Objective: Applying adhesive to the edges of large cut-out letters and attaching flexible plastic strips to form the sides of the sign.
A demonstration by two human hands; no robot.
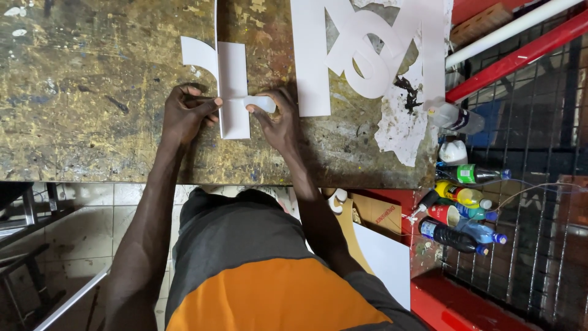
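Note:
A white cut-out strip piece [233, 86] stands on the worn, paint-stained workbench [86, 92], its curved arm reaching left at the top. My left hand [187, 113] pinches the piece's left edge with fingertips. My right hand [278, 119] grips a small white bottle [260, 103] laid sideways, its tip against the piece. Both forearms reach up from the bench's near edge.
Larger white cut-out shapes [373, 49] lie at the bench's upper right, beside torn white paper [401, 132]. Several plastic bottles [465, 208] lie to the right by a red metal frame [520, 58] and wire mesh. A white board [383, 257] leans below the bench.

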